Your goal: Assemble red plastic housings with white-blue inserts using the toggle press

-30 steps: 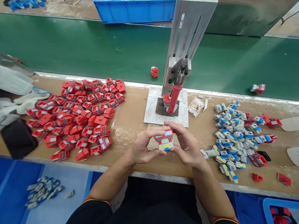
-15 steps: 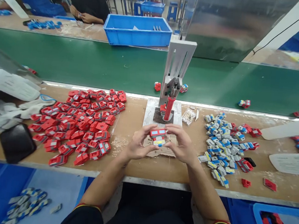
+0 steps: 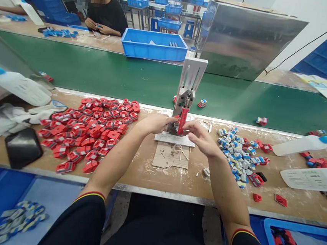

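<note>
1. Both hands were out at the small hand press [image 3: 184, 113], left hand [image 3: 155, 123] and right hand [image 3: 198, 135] curled close at its base.
2. The red toy part [image 3: 177, 118] sat between my fingertips there; grip probably a light pinch, mostly hidden.
3. It looked like light, stiff, smooth plastic, best held by the side edges.
4. Red parts pile [image 3: 93, 125] lay left, the green conveyor [image 3: 127, 78] beyond.

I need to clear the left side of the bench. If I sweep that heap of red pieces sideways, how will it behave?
The red pieces look like small, hard plastic blocks, so probably light and stiff. They lie loose, so they would likely scatter rather than move together. Their boxy shapes suggest sliding, not rolling.
</note>
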A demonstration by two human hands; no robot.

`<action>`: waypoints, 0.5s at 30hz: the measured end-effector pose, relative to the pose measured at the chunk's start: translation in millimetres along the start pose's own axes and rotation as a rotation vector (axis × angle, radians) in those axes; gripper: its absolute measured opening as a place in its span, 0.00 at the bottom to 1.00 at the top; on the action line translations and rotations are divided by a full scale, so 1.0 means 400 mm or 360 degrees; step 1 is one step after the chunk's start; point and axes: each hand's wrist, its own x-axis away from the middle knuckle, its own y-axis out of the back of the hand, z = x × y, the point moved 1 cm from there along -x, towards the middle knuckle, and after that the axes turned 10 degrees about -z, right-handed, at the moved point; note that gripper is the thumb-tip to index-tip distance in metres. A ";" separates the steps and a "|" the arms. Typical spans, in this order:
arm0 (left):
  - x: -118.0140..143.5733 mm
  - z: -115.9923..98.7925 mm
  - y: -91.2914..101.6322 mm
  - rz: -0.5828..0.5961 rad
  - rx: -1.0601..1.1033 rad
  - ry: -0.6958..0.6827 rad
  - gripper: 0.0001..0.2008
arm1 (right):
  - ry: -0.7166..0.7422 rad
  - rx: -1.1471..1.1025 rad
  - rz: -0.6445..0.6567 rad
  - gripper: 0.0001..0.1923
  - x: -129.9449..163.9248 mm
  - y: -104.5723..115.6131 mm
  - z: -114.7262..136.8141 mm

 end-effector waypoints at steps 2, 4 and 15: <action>-0.003 -0.002 0.001 -0.0024 0.0017 -0.0009 0.34 | 0.0058 -0.0115 -0.0076 0.33 -0.002 0.017 0.055; -0.005 0.000 0.003 -0.0014 0.0029 0.0000 0.32 | 0.0156 -0.0074 -0.0232 0.39 -0.043 0.033 0.127; -0.021 -0.005 0.009 -0.0021 0.0035 0.0025 0.34 | 0.0342 0.0301 -0.0610 0.18 -0.204 0.130 0.095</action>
